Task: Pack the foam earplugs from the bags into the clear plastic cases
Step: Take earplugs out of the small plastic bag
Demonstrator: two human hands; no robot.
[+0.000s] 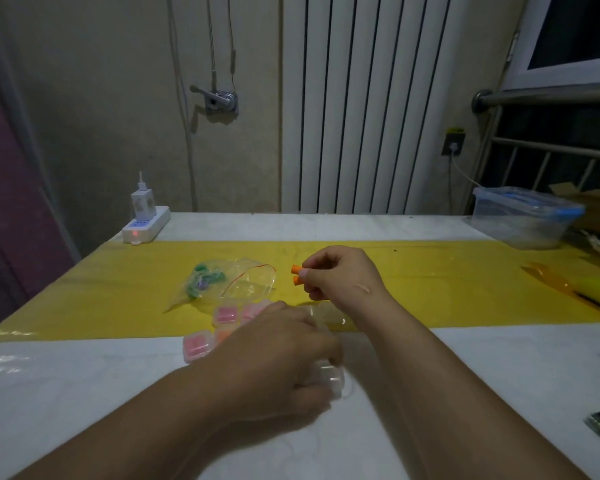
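On the table (84, 393), the blurred left hand (278, 351) curls round a clear case (336, 381) near centre. Farther off, the right hand (336, 275) pinches two orange earplugs (296, 274), right of the bag (236, 285). Filled cases (226, 314) lie just nearer than the bag.

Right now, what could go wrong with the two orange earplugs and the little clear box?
1. The right hand only pinches the two orange foam earplugs at its fingertips, over the yellow sheet. One might slip out and roll away.
2. The left hand grips the small clear plastic case, which looks blurred. It might slide on the white table cover, so the plugs could miss it.
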